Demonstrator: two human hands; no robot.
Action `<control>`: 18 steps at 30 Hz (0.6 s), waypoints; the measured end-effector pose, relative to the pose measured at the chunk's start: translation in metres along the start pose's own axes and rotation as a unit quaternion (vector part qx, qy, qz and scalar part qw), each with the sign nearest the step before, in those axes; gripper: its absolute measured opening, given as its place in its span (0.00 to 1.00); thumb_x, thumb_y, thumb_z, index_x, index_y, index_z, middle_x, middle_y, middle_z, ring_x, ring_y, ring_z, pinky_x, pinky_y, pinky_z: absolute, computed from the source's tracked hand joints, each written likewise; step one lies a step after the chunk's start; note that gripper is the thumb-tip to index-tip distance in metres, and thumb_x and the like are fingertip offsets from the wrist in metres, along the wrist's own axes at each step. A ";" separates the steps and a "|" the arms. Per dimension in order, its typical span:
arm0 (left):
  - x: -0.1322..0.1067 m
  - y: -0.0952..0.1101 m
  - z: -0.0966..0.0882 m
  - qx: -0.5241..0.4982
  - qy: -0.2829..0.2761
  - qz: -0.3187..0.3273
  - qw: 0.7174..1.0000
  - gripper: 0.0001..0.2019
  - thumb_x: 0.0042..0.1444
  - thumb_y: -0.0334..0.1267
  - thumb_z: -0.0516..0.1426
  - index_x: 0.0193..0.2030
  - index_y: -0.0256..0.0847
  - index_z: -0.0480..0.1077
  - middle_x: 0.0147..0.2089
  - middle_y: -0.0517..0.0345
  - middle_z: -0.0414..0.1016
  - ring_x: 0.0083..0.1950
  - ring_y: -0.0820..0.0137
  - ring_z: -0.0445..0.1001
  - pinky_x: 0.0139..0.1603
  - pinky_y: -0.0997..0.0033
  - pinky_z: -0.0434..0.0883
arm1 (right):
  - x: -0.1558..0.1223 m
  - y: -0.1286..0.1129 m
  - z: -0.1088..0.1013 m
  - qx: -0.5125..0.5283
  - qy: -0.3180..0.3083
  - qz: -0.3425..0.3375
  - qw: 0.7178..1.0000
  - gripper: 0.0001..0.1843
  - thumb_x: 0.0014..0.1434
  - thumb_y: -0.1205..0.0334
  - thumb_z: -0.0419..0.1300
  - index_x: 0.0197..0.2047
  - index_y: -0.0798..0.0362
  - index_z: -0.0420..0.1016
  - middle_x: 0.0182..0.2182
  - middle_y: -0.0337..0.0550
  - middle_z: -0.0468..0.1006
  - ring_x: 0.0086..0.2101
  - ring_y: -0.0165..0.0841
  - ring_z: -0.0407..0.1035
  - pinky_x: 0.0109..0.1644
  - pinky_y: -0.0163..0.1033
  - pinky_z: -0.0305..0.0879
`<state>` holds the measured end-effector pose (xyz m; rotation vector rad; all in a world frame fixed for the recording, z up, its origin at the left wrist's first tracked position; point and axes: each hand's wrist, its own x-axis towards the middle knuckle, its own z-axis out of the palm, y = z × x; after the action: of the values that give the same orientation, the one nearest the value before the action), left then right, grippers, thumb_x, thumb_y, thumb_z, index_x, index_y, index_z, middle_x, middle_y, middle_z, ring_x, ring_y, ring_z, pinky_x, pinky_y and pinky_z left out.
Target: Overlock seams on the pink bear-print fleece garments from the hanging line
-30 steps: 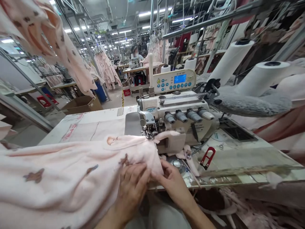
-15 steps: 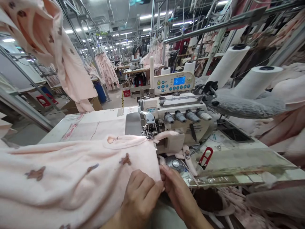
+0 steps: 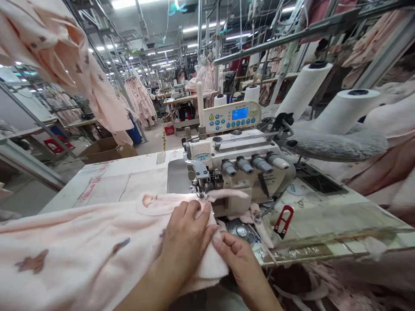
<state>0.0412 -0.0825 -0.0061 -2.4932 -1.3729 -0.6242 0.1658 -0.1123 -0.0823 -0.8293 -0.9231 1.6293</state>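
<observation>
A pale pink fleece garment piece (image 3: 97, 242) with brown bear-like prints lies across the left of the sewing table, its upper edge running under the presser foot (image 3: 200, 188) of a white overlock sewing machine (image 3: 236, 168). My left hand (image 3: 184, 235) is on the fleece just in front of the foot, its fingers bent over the cloth and its thumb by the right edge. Just right of it, my right hand (image 3: 235, 257) pinches that edge between thumb and fingers. A narrow pink strip (image 3: 228, 194) sticks out right of the foot.
Red-handled thread snips (image 3: 283, 221) lie on the table right of the machine. Thread cones (image 3: 304, 88) and a grey fluffy roll (image 3: 337, 140) stand behind. Pink garments hang at upper left (image 3: 97, 90). A cardboard box (image 3: 108, 150) sits on the floor beyond the table.
My left hand has moved up and forward over the fleece, from its lower right corner to near the presser foot. My right hand stays at the edge, and the view has shifted slightly.
</observation>
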 end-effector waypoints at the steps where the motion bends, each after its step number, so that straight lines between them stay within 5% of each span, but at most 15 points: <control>1: -0.003 0.000 -0.001 -0.003 0.008 0.006 1.000 0.15 0.56 0.36 0.53 0.51 0.38 0.66 0.40 0.50 0.68 0.40 0.63 0.65 0.37 0.63 0.68 | 0.001 0.000 -0.001 0.000 0.007 0.000 1.000 0.20 0.51 0.47 0.63 0.28 0.57 0.71 0.22 0.37 0.68 0.23 0.25 0.56 0.26 0.29 0.51; 6: -0.039 0.004 0.000 -0.060 0.089 0.072 0.992 0.15 0.57 0.36 0.51 0.52 0.39 0.67 0.46 0.49 0.69 0.46 0.64 0.67 0.47 0.63 0.65 | 0.002 -0.009 0.002 0.030 0.017 -0.008 0.999 0.17 0.50 0.48 0.65 0.31 0.54 0.73 0.23 0.35 0.69 0.24 0.27 0.60 0.27 0.29 0.55; 10: -0.067 0.007 0.014 -0.063 0.142 0.079 0.985 0.13 0.56 0.32 0.54 0.49 0.37 0.68 0.45 0.52 0.72 0.48 0.66 0.68 0.50 0.66 0.63 | -0.009 -0.016 0.007 -0.009 -0.026 0.003 1.000 0.15 0.48 0.53 0.67 0.36 0.52 0.74 0.28 0.40 0.74 0.30 0.33 0.67 0.38 0.36 0.63; 14: -0.066 0.010 0.016 -0.091 0.172 0.060 0.979 0.10 0.57 0.27 0.52 0.44 0.35 0.69 0.38 0.53 0.74 0.40 0.69 0.69 0.45 0.65 0.64 | -0.021 -0.015 0.010 -0.061 -0.010 0.005 0.998 0.13 0.50 0.54 0.65 0.37 0.52 0.74 0.32 0.41 0.75 0.32 0.33 0.69 0.40 0.36 0.65; 18: -0.061 0.014 0.006 -0.135 0.181 0.041 0.973 0.06 0.57 0.26 0.52 0.38 0.36 0.69 0.28 0.57 0.70 0.32 0.71 0.66 0.38 0.68 0.64 | -0.026 -0.014 0.012 -0.100 0.017 0.016 0.995 0.16 0.50 0.49 0.63 0.33 0.55 0.74 0.25 0.40 0.73 0.26 0.31 0.68 0.30 0.32 0.64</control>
<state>0.0261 -0.1332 -0.0400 -2.4496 -1.1046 -1.2468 0.1671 -0.1371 -0.0623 -1.0107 -1.0660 1.5621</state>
